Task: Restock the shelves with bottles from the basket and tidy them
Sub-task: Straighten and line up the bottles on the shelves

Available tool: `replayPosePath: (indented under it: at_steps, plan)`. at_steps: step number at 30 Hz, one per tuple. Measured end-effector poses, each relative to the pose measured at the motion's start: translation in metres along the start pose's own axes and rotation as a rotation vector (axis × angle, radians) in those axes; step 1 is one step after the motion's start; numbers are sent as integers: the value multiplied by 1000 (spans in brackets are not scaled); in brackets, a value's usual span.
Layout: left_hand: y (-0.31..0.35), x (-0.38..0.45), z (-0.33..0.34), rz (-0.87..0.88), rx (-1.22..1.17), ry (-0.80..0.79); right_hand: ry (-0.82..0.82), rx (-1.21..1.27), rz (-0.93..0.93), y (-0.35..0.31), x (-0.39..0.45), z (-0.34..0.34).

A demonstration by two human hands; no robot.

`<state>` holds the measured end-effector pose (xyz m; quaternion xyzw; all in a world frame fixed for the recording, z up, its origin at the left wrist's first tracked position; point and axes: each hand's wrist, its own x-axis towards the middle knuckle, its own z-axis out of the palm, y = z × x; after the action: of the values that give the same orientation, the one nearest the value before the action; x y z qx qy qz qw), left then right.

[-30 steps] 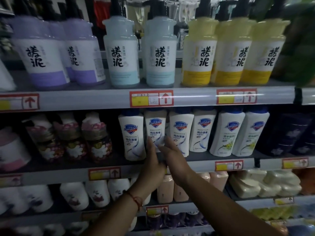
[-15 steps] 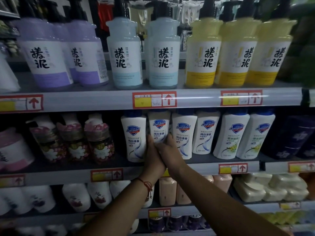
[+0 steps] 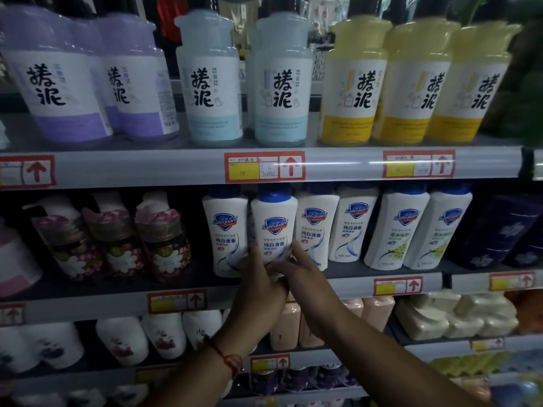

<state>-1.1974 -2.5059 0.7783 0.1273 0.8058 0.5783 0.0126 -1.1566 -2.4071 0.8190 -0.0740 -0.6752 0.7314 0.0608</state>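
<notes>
A row of white Safeguard bottles with blue caps stands on the middle shelf point(image 3: 352, 284). Both my hands hold the second bottle from the left point(image 3: 273, 227) at its base. My left hand point(image 3: 258, 284) grips its lower left side, and my right hand point(image 3: 305, 277) grips its lower right side. That bottle sits slightly forward of its neighbours point(image 3: 226, 230), point(image 3: 316, 224). Its bottom edge is hidden by my fingers. No basket is in view.
Large purple point(image 3: 58, 77), pale blue point(image 3: 282, 80) and yellow point(image 3: 352, 80) pump bottles fill the top shelf. Floral bottles point(image 3: 114, 239) stand left of the Safeguard row, dark purple packs point(image 3: 505, 230) to the right. Lower shelves hold white and peach bottles and soap packs point(image 3: 458, 315).
My hands have closed in around the second Safeguard bottle and drawn it forward, toward the shelf's front edge. The camera has moved closer to the shelves.
</notes>
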Motion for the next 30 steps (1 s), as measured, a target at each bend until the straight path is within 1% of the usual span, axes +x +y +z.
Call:
replayPosePath:
  at_steps: [2, 3, 5, 7, 10, 12, 16, 18, 21, 26, 30]
  plan:
    - [-2, -6, -2, 14, 4, 36, 28, -44, -21, 0, -2, -8]
    - [-9, -11, -2, 34, 12, 62, 87, -64, -39, 0, -3, -14]
    - [-11, -24, 2, 8, 6, 80, 261, -91, -71, 6, -4, -31]
    - [-8, -30, 10, -29, -29, -6, 367, -61, -67, 13, -5, -46]
    - [0, -25, 27, -49, -51, -169, 401, -60, -1, 23, -2, -63]
    - [8, -18, 38, -42, -16, -198, 425, -80, -14, 22, -1, -67]
    - [25, -12, 56, -2, 18, -187, 428, -74, -64, 28, 9, -81]
    - [31, -9, 63, 5, 69, -148, 404, -91, -64, 25, 10, -86]
    - [34, -7, 74, 23, 80, -75, 379, -116, -99, 20, 9, -92]
    - [35, 0, 99, 52, 26, -141, 369, -73, -77, 18, 14, -105]
    - [45, 14, 122, -17, 17, -144, 322, -70, -89, 21, 21, -114]
